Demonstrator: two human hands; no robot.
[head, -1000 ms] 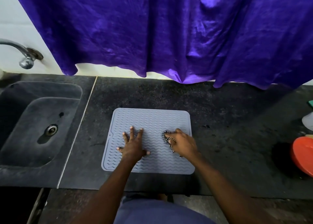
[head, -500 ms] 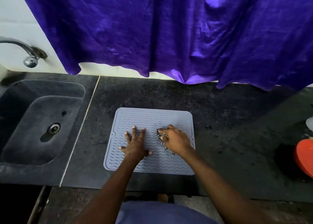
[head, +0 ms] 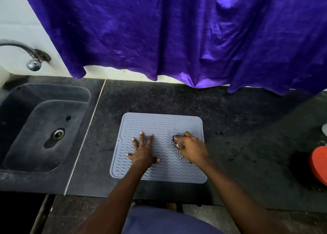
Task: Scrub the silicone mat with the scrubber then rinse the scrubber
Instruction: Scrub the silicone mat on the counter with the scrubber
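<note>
Grey-blue silicone, ridged with wavy lines and bordered by a raised rim, forms a square mat (head: 160, 125) lying flat on a dark speckled stone counter (head: 238, 127). The head camera looks down on it from above. The person's left hand (head: 143, 153) is pressed flat on the mat's left half, fingers spread wide and holding nothing. The right hand (head: 192, 149) is curled around a scrubber (head: 176, 142), a dark, speckled, mesh-like wad that peeks out past the fingertips and below the palm, and it presses the scrubber onto the mat's right half near the right edge.

To the left of the counter is a dark sink (head: 21, 177) with a round drain (head: 57, 133), and a metal tap (head: 33, 63) juts from the white wall above it. A shiny purple cloth (head: 177, 39) hangs across the back wall. A red-orange round object (head: 319, 166) is cut off at the right edge.

Compared with half a second ago, the right hand and scrubber have slid rightward across the mat, away from the left hand, which has stayed planted in the same spot.
</note>
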